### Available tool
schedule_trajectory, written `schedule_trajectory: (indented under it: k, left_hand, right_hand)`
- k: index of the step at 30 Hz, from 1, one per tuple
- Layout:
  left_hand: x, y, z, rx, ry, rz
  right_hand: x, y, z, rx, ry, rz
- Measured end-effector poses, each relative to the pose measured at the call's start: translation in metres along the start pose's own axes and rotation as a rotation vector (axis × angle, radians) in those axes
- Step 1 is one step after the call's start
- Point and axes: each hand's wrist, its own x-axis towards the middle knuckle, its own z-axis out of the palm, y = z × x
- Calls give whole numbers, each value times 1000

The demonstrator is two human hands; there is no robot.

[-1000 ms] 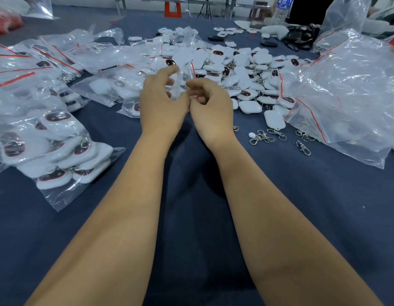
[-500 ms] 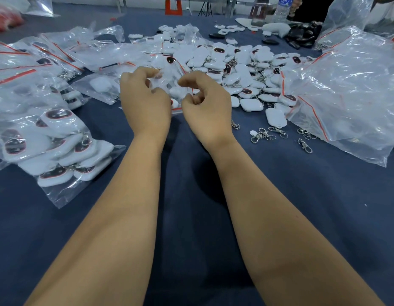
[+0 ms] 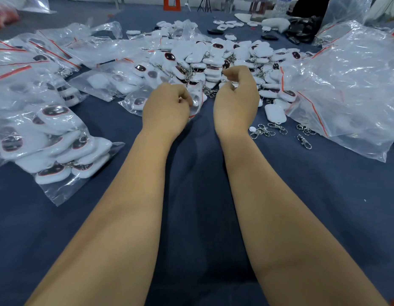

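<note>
Small clear plastic bag (image 3: 198, 108), white fob (image 3: 195, 98) inside, upright in the left hand (image 3: 167, 107) grip.

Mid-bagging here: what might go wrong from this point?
1. The left hand alone grips the small clear bag. Whether its mouth is sealed is unclear, so the white keychain inside may slip out.
2. The right hand is at the edge of the loose keychain pile and might scatter it.
3. Metal clasps lie beside the right wrist, where the forearm may sweep them away.
</note>
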Motion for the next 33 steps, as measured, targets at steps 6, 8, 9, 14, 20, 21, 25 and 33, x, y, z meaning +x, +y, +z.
schedule_trajectory:
  k: [6,8,9,14,20,21,25,33]
  left_hand:
    - [3,-8,-6,243,193,-75]
    - [4,-8,-7,198,226,-94]
    - [4,-7,-7,166,235,-84]
    - [0,1,-3,130,173,53]
    - [-2,1,2,160,-14,7]
    - [-2,1,2,171,-13,0]
    - [2,-3,4,154,-13,-20]
    - [0,1,0,-125,52,-125]
  right_hand:
    - [3,7,-3,-459,-168,-115]
    - [1,10,-1,-594,-260,-125]
    - [1,11,-1,-651,-301,-123]
    - [3,9,0,-656,-323,-139]
    - [1,11,0,-733,-325,-109]
    - [0,11,-1,-741,-338,-91]
    - [0,9,0,-758,-316,-78]
    - [1,6,-1,-588,-323,-68]
